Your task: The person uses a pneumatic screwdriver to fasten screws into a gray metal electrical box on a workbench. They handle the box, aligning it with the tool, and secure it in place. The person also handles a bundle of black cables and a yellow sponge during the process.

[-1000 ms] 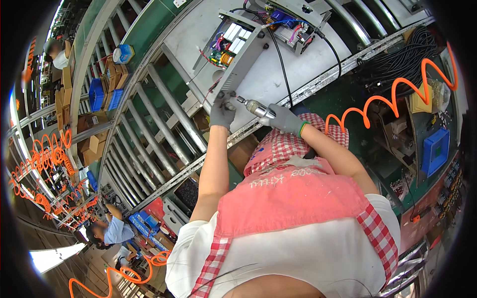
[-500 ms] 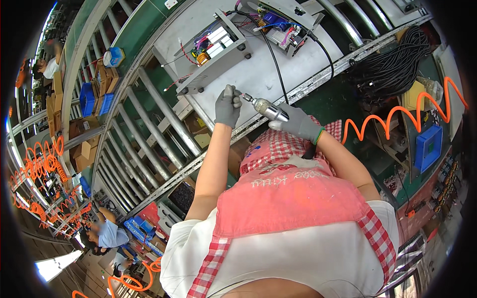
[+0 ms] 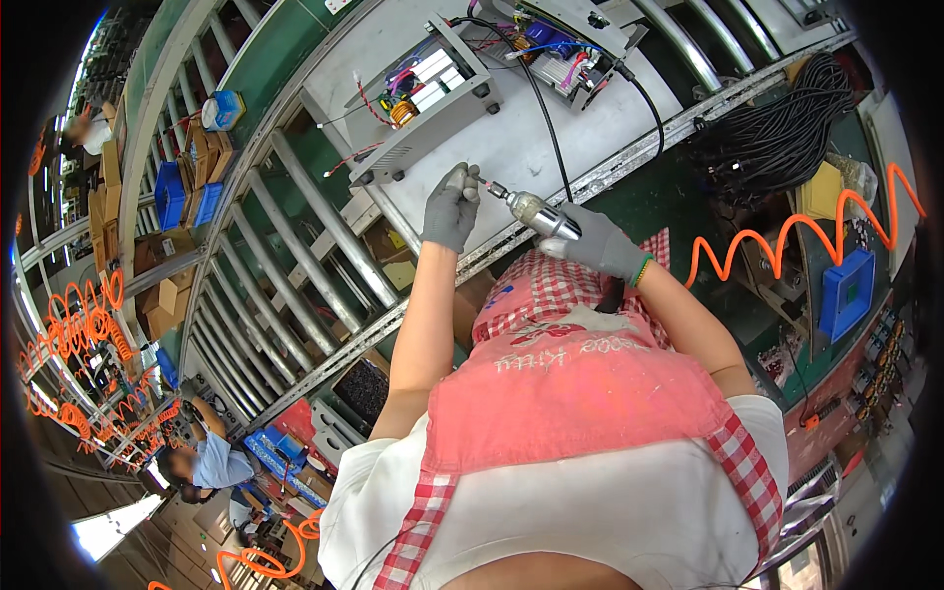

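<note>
My right hand (image 3: 604, 244), in a grey glove, is wrapped round a silver power screwdriver (image 3: 539, 214) whose tip points up and left. Just off that tip, my left hand (image 3: 451, 210), also gloved in grey, has its fingers pinched together; what they hold, if anything, is too small to make out. Beyond the hands a grey metal casing (image 3: 433, 128) lies open on a pale board (image 3: 511, 157), showing a coil and coloured wires. To its right is a second open unit (image 3: 570, 49) with a purple part and black cables.
Metal conveyor rollers (image 3: 305, 256) run off to the left. A bundle of black cables (image 3: 772, 128) lies at the right, near an orange coiled air hose (image 3: 787, 246) and a blue tray (image 3: 848, 293). Co-workers (image 3: 211, 460) are at the far left.
Both hands have shifted slightly, the screwdriver moving a little to the right with my right hand. The orange hose at the right has swung somewhat. My grips look the same.
</note>
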Available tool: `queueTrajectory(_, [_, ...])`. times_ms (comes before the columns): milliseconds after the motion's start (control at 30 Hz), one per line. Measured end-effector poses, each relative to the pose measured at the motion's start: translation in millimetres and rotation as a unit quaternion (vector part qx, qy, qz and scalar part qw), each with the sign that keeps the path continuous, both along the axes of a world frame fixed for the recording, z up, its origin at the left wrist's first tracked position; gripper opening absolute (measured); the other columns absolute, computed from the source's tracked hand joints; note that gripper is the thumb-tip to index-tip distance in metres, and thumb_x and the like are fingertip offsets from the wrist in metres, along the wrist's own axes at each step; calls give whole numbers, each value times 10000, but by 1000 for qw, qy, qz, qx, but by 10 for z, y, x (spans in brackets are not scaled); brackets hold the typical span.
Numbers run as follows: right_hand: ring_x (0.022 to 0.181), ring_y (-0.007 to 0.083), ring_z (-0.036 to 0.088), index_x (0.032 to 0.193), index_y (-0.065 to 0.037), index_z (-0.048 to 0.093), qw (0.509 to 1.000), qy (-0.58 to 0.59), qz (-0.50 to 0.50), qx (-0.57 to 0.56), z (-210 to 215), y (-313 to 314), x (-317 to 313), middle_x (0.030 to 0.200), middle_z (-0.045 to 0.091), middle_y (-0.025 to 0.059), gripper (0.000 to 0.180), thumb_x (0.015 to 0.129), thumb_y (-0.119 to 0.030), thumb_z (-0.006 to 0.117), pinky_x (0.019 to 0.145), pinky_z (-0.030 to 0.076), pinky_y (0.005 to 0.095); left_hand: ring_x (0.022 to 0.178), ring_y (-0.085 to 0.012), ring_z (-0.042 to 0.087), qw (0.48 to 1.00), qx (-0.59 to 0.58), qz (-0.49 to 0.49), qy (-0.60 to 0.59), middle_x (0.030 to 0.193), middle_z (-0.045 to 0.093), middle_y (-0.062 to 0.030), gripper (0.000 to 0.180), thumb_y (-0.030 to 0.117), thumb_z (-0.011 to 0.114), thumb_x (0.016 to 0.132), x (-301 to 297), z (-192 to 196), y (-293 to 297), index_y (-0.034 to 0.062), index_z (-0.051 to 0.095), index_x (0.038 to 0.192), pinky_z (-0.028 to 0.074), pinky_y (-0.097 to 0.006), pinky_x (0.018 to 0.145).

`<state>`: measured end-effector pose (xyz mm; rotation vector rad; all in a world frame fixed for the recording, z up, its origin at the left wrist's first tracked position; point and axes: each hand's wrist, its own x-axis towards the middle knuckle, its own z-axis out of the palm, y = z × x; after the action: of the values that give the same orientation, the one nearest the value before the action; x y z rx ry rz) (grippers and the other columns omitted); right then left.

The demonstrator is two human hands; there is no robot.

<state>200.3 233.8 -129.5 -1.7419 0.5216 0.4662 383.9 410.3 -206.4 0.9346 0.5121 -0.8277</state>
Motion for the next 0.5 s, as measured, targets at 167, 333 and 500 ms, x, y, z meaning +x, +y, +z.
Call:
queueTrajectory(167, [815, 245, 627, 1097, -42, 578, 1000, 6, 7, 1, 43, -11, -1, 911, 646, 153, 592, 733, -485, 725, 760, 485, 372, 618, -73, 460, 985, -142, -44, 91, 830, 540, -70, 166, 149, 537, 973, 82, -256, 191, -14, 546, 1003, 411, -183, 493])
queueTrajectory(333, [891, 307, 644, 1119, -41, 575, 999, 31, 22, 2, 23, -16, 9, 946, 656, 184, 647, 724, -537, 704, 806, 475, 374, 582, -62, 377, 986, -139, -30, 88, 759, 480, -29, 172, 178, 534, 978, -6, -107, 70, 7, 543, 970, 362, -179, 480])
queueTrajectory(500, [751, 265, 653, 1127, -36, 555, 999, 16, 30, 14, -33, -41, -12, 841, 651, 152, 606, 760, -496, 697, 685, 502, 351, 590, -75, 384, 991, -94, -79, -55, 758, 493, -27, 192, 188, 538, 979, -63, -25, 65, -3, 553, 997, 382, -203, 526])
